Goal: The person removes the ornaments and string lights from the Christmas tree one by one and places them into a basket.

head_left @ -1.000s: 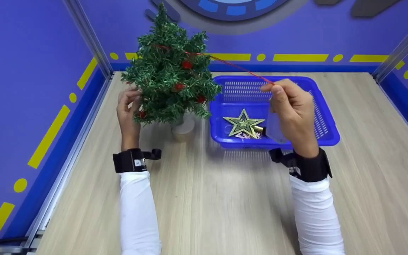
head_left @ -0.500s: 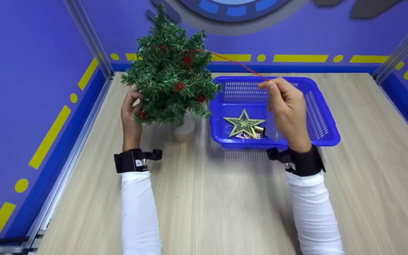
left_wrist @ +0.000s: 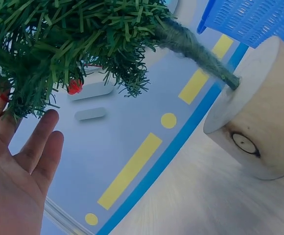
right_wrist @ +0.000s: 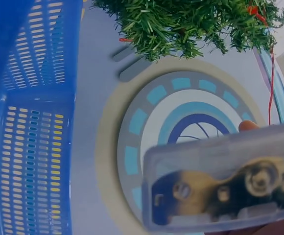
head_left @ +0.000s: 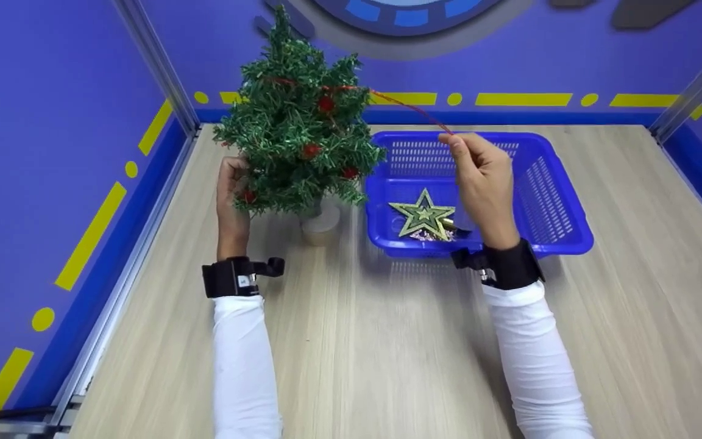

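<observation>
Green tinsel Christmas tree (head_left: pixel 296 131): upright, far half of the pale wood-grain bench (head_left: pixel 381 341), nearer the left edge than the right. Its round pale wooden base (head_left: pixel 320 228) rests on the bench. Small red ornaments (head_left: pixel 326 104) dot the foliage. Thin red cord (head_left: pixel 412 108) crosses the upper branches, then spans to the right hand (head_left: pixel 486 186), slightly slack; thumb and forefinger pinch its end.

Left hand (head_left: pixel 231 210) at the tree's lower left, touching foliage. Left wrist view: two fingers extended and apart; the others meet a branch tip, whether pinching cannot be told.

Blue perforated plastic basket (head_left: pixel 567 196): close to the far edge, right of the tree, below the right hand. Inside, toward its near left corner: gold glitter star (head_left: pixel 424 214), shiny gold piece (head_left: pixel 448 224), small pink pieces (head_left: pixel 422 236).

Right wrist view: translucent box (right_wrist: pixel 220 147), gold and dark contents, at the right hand; how held, unclear.

Room: narrow bench strip between base and basket; wider strip from basket to right edge; broad wood surface between the forearms. Foliage overlaps the basket's left rim in the head view; contact not resolved.
</observation>
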Tool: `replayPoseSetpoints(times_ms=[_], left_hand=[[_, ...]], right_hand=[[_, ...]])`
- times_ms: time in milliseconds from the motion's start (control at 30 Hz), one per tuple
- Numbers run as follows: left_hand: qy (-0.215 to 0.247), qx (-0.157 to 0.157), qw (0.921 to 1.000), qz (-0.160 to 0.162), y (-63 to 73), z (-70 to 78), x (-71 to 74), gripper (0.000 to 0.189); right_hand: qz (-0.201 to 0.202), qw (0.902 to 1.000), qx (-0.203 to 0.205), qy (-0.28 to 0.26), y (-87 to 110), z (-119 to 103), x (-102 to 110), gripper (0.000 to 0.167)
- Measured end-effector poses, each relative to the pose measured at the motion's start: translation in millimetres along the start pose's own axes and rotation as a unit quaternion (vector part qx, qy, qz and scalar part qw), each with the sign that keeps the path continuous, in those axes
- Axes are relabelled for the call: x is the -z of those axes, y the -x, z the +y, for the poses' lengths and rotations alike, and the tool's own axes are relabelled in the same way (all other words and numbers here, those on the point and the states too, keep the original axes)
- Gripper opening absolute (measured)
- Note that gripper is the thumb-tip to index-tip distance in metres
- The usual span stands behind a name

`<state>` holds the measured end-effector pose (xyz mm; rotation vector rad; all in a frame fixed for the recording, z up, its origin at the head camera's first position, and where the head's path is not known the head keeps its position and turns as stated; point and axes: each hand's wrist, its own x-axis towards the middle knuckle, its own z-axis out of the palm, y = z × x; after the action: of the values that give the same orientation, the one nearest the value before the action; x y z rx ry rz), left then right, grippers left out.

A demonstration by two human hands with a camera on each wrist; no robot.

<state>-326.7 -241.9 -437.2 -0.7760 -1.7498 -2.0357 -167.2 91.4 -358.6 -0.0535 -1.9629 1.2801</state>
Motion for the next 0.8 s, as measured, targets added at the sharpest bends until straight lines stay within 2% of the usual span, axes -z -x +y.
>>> replayPoseSetpoints(times_ms=[200, 333, 433, 533, 633, 800], left_hand=[[0.02, 0.021, 0.9996, -0.005, 5.5, -9.2, 2.9, 0.022], [0.023, 0.025, 0.9994, 0.001, 5.8, -5.0, 4.8, 0.025], [0.017, 0.024, 0.9995, 0.01, 4.7, -1.0, 6.8, 0.021], [0.008, 0.025, 0.9992, 0.028, 2.6, 2.1, 9.0, 0.015], [-0.006, 0.031, 0.9989, 0.036, 0.3, 3.4, 10.1, 0.014], [-0.013, 0.025, 0.999, 0.034, 0.6, 0.2, 13.8, 0.014]], right_hand=[[-0.003, 0.9993, 0.024, 0.028, -23.0, -16, 4, 0.024], [-0.003, 0.999, 0.042, 0.009, -46.4, -45, 7, 0.024], [-0.006, 0.9975, 0.069, -0.013, -52.6, -70, 11, 0.024], [-0.011, 0.9941, 0.099, -0.043, -44.3, -92, 18, 0.025], [-0.008, 0.9903, 0.111, -0.084, -29.4, -105, 24, 0.022], [-0.022, 0.9852, 0.138, -0.099, -5.6, -99, 28, 0.02]])
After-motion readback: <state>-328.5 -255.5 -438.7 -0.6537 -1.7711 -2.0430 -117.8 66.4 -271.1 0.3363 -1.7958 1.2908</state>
